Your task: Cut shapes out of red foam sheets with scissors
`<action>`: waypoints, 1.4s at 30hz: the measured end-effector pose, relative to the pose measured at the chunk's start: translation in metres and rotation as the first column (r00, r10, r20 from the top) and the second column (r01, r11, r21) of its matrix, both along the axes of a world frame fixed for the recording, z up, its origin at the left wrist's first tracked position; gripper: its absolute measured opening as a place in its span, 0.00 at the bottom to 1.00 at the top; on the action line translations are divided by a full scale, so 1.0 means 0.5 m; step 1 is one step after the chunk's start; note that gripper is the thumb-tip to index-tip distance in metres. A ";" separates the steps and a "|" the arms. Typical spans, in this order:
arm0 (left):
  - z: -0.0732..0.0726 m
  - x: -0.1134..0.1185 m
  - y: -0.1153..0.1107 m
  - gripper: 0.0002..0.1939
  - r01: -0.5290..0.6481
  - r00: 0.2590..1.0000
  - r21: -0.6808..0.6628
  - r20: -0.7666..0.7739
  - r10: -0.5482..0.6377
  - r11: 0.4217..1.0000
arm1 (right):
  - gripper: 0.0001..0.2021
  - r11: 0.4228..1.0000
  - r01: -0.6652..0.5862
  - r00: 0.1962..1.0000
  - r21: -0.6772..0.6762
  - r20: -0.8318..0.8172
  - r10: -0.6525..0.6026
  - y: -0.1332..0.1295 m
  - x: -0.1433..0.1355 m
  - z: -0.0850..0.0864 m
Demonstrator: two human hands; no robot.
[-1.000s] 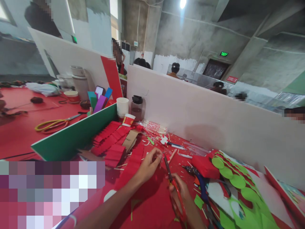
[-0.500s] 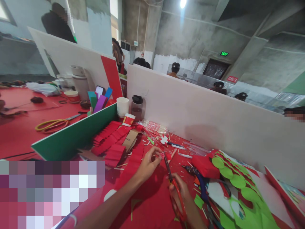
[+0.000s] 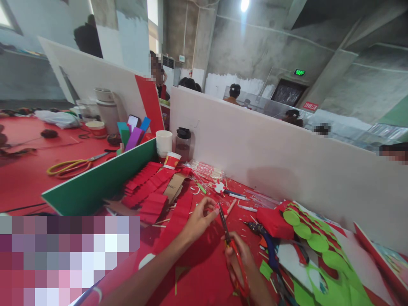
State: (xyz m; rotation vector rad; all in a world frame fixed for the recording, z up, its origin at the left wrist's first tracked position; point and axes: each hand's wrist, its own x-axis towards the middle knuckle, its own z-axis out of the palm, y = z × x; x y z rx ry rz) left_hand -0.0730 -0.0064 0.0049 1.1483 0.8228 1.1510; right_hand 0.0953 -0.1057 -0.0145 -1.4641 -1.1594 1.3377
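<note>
Over the middle of the red table, my left hand (image 3: 203, 214) pinches a small red piece (image 3: 218, 207) between thumb and fingertips. The piece is too small to make out clearly. My right hand (image 3: 239, 255) is wrapped round the red-orange handles of a pair of scissors (image 3: 225, 225). The scissor blades point up and away, with their tips at the red piece by my left fingertips. Just beyond the hands lies a white round piece with red marks (image 3: 219, 187). Folded red paper strips (image 3: 154, 207) lie left of my left hand.
A green board (image 3: 105, 180) edges the left side, with cups (image 3: 164, 142) and a bottle (image 3: 183, 143) behind. A white partition (image 3: 255, 144) runs along the back. Blue-handled pliers (image 3: 270, 246), a red bundle (image 3: 276, 222) and green cut paper (image 3: 318, 242) lie on the right. People sit beyond.
Both hands stay almost in place, with the scissors still at the red piece and their blades slightly closer together. In the background at upper left, a person has moved lower and to the right.
</note>
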 end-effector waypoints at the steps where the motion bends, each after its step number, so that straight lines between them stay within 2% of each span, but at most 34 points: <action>1: -0.002 0.001 0.001 0.17 0.009 1.000 -0.001 -0.002 -0.009 1.000 | 0.32 1.000 -0.005 1.000 0.004 -0.004 0.005 0.000 -0.002 0.001; 9: -0.017 0.003 0.005 0.17 0.022 0.997 0.073 -0.075 -0.017 0.997 | 0.34 0.991 -0.121 0.992 0.051 -0.016 0.122 0.001 -0.007 0.010; 14: -0.010 -0.003 0.006 0.15 0.038 0.996 0.076 -0.079 -0.032 0.996 | 0.35 0.988 -0.121 0.992 0.097 -0.007 0.123 0.007 0.001 -0.007; 21: -0.007 -0.004 0.005 0.12 0.047 0.993 0.088 -0.114 -0.037 0.995 | 0.42 0.965 -0.185 0.980 0.183 -0.037 0.195 0.018 0.012 -0.028; 34: -0.023 -0.005 0.015 0.09 0.059 0.985 0.078 -0.165 -0.046 0.995 | 0.40 0.957 -0.230 0.967 0.175 0.152 0.204 0.015 0.023 0.009; 40: -0.019 -0.006 0.013 0.07 0.071 0.981 0.071 -0.186 -0.057 0.995 | 0.43 0.947 -0.281 0.943 0.155 0.228 0.242 0.017 0.038 0.016; 42: -0.017 -0.006 0.014 0.08 0.074 0.978 0.071 -0.198 -0.059 0.995 | 0.40 0.950 -0.273 0.941 0.154 0.248 0.230 0.015 0.039 0.020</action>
